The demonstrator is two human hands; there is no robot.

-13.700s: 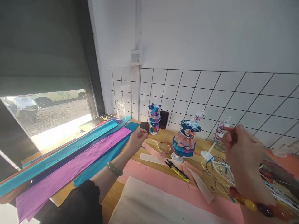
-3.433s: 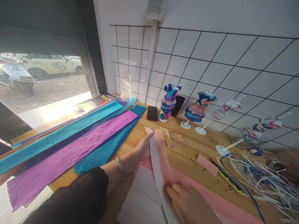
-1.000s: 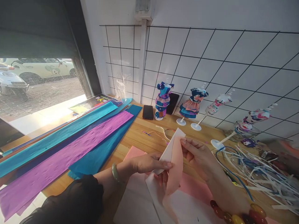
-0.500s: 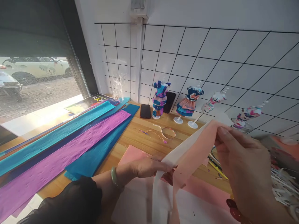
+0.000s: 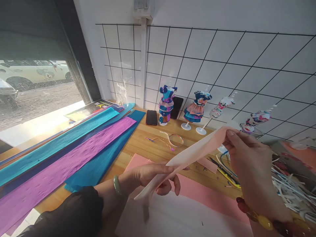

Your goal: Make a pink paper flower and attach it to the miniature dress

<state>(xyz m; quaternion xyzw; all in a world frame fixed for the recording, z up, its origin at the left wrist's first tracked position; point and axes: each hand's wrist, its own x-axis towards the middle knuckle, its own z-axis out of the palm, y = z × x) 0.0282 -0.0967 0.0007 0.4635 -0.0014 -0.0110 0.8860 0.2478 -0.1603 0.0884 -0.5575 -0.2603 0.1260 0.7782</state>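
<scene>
A long strip of pale pink and white paper stretches slantwise between my two hands above the table. My left hand, with a jade bangle at the wrist, grips the strip near its lower end between thumb and fingers. At the upper right end, my right hand pinches the strip's tip; a beaded bracelet circles that wrist. Beneath them lie a white sheet and pink paper on the wooden table.
Purple and teal paper strips lie at left. Several small dressed mannequins and a phone stand or lie along the gridded wall. A yellow-black cutter and shredded white paper are at right. A thin cord lies mid-table.
The strip, earlier spread in two hanging layers, is now drawn together into one narrow slanting band. Its lower end has come up to the left hand. The view has shifted slightly.
</scene>
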